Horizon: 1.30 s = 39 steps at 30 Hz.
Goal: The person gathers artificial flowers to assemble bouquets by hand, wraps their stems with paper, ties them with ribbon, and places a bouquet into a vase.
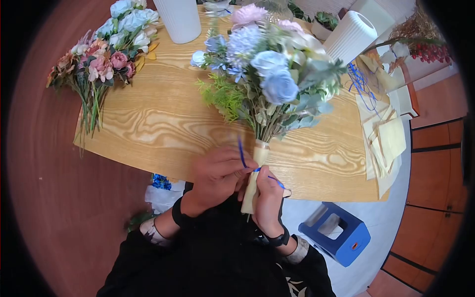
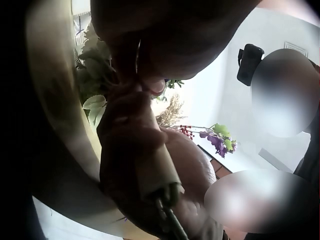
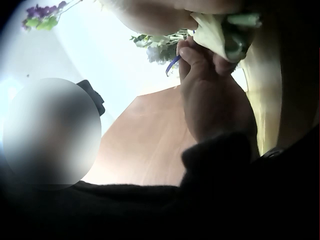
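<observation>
A bouquet of blue, pink and white flowers point(image 1: 278, 84) leans over the table edge, its stems bound in a cream paper wrap point(image 1: 250, 195). Around the wrap runs a thin blue ribbon point(image 1: 241, 151), one end standing up and the other trailing to the right. My left hand point(image 1: 220, 171) pinches the ribbon between thumb and finger at the front of the wrap. My right hand point(image 1: 269, 200) grips the wrapped stems from the right, its thumb up by the ribbon. Cut stem ends point(image 2: 172, 217) poke out below the paper in the left wrist view.
Pink and blue flower bunches point(image 1: 106, 64) lie at the table's left. White ribbed vases point(image 1: 179, 20) stand at the back. Cream paper sheets point(image 1: 388, 143) and a blue ribbon tangle point(image 1: 360, 81) are on the right. A blue stool point(image 1: 336, 232) stands on the floor.
</observation>
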Tool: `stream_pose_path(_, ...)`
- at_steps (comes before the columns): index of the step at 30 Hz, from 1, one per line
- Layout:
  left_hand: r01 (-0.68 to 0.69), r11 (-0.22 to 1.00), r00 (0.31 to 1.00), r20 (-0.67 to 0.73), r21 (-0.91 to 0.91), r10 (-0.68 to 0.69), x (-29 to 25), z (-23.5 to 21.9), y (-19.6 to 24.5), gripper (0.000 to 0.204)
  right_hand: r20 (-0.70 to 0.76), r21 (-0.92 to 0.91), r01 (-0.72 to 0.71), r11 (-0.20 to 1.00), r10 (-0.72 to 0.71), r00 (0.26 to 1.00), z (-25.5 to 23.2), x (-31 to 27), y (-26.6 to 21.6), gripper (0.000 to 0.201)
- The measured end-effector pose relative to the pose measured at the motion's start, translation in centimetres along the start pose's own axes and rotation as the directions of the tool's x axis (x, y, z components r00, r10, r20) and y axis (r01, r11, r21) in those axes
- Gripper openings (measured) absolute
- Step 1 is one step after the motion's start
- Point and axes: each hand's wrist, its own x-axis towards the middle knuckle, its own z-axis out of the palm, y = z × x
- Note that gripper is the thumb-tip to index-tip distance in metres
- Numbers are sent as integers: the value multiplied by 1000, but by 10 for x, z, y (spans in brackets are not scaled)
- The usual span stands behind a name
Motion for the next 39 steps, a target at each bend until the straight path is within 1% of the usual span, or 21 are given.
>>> stream_pose_path(2, -35, 998, 999, 35, 53, 33, 2, -4, 2, 8, -72, -340, 165, 926, -200, 977, -4, -2, 10, 32)
stream_pose_path(3, -28, 999, 999, 32, 37, 26, 2, -6, 3, 9, -45, -477, 145, 867, -189, 981, -7, -6, 5, 18)
stream_pose_path(4, -20, 1000, 999, 26, 20, 20, 1, -7, 4, 11, -44, -482, 141, 865, -184, 982, -9, -6, 3, 18)
stream_pose_path(5, -16, 1000, 1000, 18, 19, 16, -1, -8, 5, 11, 61, -640, 324, 697, -374, 926, -10, -5, 2, 15)
stream_pose_path(6, 61, 998, 998, 29, 25, -62, -4, -10, 5, 11, 204, -744, 477, 468, -521, 829, -11, -5, 1, 11)
stream_pose_path(7, 138, 990, 989, 40, 31, -139, -6, -11, 6, 11, 172, -771, 466, 435, -562, 809, -11, -6, -1, 5)
stream_pose_path(8, 144, 989, 989, 31, 32, -145, -7, -13, 7, 11, 179, -770, 466, 435, -554, 813, -11, -9, -6, 5)
stream_pose_path(10, 32, 996, 988, 148, 82, -44, -6, -16, 10, 11, 214, -827, 476, 298, -615, 759, -15, -14, -21, 7)
stream_pose_path(12, 80, 990, 983, 157, 117, -98, -5, -17, 18, 10, 238, -830, 491, 263, -629, 740, -23, -14, -27, 10)
stream_pose_path(14, -63, 988, 983, 179, 141, 37, -4, -17, 19, 12, 327, -775, 600, 199, -687, 649, -25, -16, -36, 10)
stream_pose_path(16, -105, 982, 976, 206, 154, 72, -5, -15, 19, 14, 363, -789, 587, 179, -636, 681, -22, -21, -43, 11)
stream_pose_path(18, -145, 975, 967, 233, 169, 103, -7, -15, 18, 15, 431, -675, 704, 220, -656, 619, -21, -20, -40, 11)
stream_pose_path(20, -184, 980, 944, 292, 74, 155, -10, -15, 13, 19, 476, -661, 714, 231, -607, 636, -14, -19, -42, 12)
stream_pose_path(22, -159, 986, 950, 281, 47, 139, -14, -13, 10, 20, 537, -640, 728, 246, -534, 653, -7, -14, -40, 13)
stream_pose_path(23, -133, 991, 955, 271, 21, 123, -16, -13, 8, 20, 572, -599, 768, 227, -550, 609, -4, -9, -37, 14)
stream_pose_path(27, -130, 991, 959, 258, 26, 119, -20, -18, 2, 15, 595, -591, 777, 217, -532, 602, 0, -3, -33, 16)
stream_pose_path(29, -19, 1000, 971, 238, 16, 14, -22, -19, 3, 14, 654, -583, 796, 165, -486, 580, 3, -2, -35, 16)
stream_pose_path(32, 54, 999, 966, 254, 2, -53, -23, -19, 6, 14, 667, -567, 809, 153, -492, 560, 0, 2, -33, 18)
stream_pose_path(36, -2, 998, 977, 213, -57, 14, -24, -13, -1, 15, 696, -551, 828, 102, -491, 524, -3, 1, -33, 20)
stream_pose_path(38, -21, 998, 977, 210, -64, 34, -25, -12, -2, 16, 733, -523, 852, 10, -506, 456, -4, 0, -31, 27)
stream_pose_path(39, -21, 998, 977, 211, -64, 34, -24, -12, 0, 16, 732, -524, 852, 10, -505, 456, -4, 0, -32, 27)
